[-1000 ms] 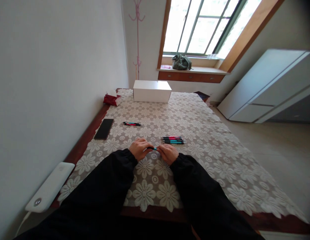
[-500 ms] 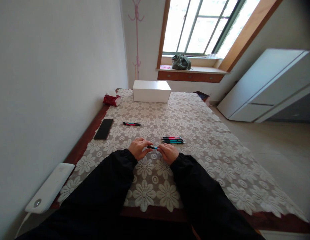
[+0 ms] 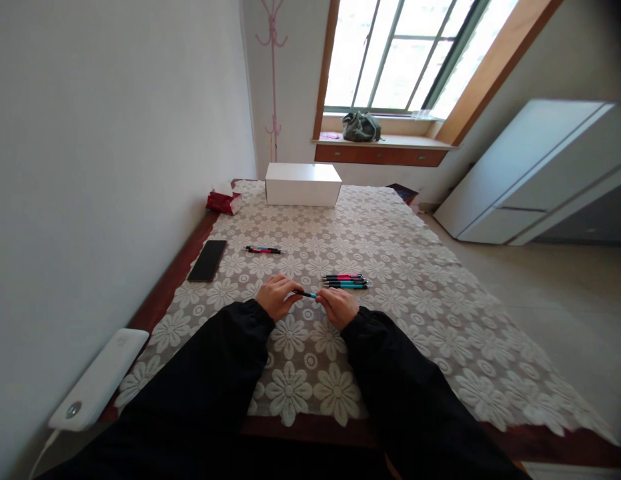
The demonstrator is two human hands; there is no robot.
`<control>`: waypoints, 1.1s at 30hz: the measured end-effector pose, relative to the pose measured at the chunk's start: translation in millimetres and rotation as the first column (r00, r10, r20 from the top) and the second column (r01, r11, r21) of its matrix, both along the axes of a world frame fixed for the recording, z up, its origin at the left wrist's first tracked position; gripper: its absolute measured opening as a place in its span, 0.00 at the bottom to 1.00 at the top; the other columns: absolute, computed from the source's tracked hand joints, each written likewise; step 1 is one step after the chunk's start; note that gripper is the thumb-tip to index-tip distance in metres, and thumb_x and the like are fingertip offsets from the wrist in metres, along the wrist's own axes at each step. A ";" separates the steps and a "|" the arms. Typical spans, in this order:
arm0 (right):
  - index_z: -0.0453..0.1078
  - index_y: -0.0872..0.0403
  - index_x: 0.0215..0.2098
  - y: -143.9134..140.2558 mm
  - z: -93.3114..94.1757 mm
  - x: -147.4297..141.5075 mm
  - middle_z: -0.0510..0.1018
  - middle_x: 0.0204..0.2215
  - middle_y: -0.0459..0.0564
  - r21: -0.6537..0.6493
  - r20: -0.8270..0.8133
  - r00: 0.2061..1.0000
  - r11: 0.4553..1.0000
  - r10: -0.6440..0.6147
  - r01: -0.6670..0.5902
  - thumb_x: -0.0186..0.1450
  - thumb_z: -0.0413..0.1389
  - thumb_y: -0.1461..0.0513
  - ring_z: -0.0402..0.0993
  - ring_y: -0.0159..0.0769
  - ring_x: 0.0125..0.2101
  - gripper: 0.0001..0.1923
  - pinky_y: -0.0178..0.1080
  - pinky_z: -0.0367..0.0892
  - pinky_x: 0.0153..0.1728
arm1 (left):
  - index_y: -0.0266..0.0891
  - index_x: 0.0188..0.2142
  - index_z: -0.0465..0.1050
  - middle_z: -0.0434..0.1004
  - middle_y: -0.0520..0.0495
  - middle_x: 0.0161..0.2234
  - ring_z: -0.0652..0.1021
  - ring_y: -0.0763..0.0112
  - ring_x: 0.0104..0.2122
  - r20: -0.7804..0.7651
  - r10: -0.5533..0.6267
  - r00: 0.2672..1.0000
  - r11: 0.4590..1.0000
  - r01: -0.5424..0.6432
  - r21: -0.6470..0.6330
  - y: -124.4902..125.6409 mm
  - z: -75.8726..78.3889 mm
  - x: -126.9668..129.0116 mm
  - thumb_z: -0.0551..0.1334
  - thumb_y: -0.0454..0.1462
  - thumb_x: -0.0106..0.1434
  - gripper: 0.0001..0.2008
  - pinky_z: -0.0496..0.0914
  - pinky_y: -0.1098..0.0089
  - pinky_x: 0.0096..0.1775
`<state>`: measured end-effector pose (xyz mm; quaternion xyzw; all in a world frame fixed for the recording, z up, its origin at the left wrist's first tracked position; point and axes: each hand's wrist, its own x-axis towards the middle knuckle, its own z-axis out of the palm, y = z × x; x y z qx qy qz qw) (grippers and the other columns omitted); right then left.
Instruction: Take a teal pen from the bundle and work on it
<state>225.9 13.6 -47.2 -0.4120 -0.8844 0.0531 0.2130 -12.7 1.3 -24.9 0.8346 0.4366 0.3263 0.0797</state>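
Note:
Between my two hands a black and turquoise pen [image 3: 306,294] lies level, just above the lace tablecloth [image 3: 290,385]. My left hand [image 3: 276,296] pinches its black end between thumb and fingers. On the turquoise side, my right hand [image 3: 340,307] has its fingers closed around the other end, which is hidden. Right behind my right hand lies a row of several pens [image 3: 345,281], some red and black, some turquoise and black. Farther back on the left, a few more pens [image 3: 263,250] rest close together, with red and turquoise parts showing.
A black phone [image 3: 207,261] lies left of my left hand. By the wall are a red tissue pack [image 3: 223,202] and, nearer, a white power bank [image 3: 99,380] with a cable. A white box [image 3: 303,185] stands at the table's far end.
My left hand has shifted slightly left, and a bit more of the pen's black part shows between the hands. The other things lie as before.

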 end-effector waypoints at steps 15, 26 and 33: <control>0.72 0.51 0.35 0.2 0.0 -0.2 0.77 0.28 0.50 0.027 0.011 1.000 1.000 0.001 -0.002 0.75 0.43 0.55 0.71 0.36 0.31 0.19 0.36 0.63 0.36 | 0.42 0.36 0.76 0.82 0.47 0.36 0.77 0.63 0.41 -0.019 0.054 0.998 0.998 -0.055 -0.034 1.2 -0.3 -1.2 0.59 0.47 0.68 0.13 0.68 0.61 0.47; 0.73 0.51 0.36 -1.7 3.7 -0.8 0.78 0.30 0.51 0.010 0.022 1.000 1.000 -0.010 0.010 0.75 0.44 0.55 0.72 0.36 0.32 0.19 0.36 0.62 0.37 | 0.41 0.36 0.77 0.82 0.47 0.36 0.76 0.63 0.42 -0.060 0.033 0.998 0.998 -0.036 -0.048 3.6 -1.7 -2.3 0.57 0.45 0.70 0.14 0.67 0.61 0.47; 0.73 0.52 0.41 -0.7 12.2 2.9 0.81 0.37 0.52 -0.071 0.051 0.989 0.987 -0.138 0.141 0.73 0.48 0.50 0.76 0.39 0.39 0.18 0.37 0.64 0.41 | 0.43 0.36 0.80 0.83 0.48 0.35 0.77 0.63 0.41 -0.025 0.120 0.992 0.991 -0.121 -0.051 4.0 -0.6 -3.6 0.63 0.46 0.66 0.11 0.66 0.61 0.48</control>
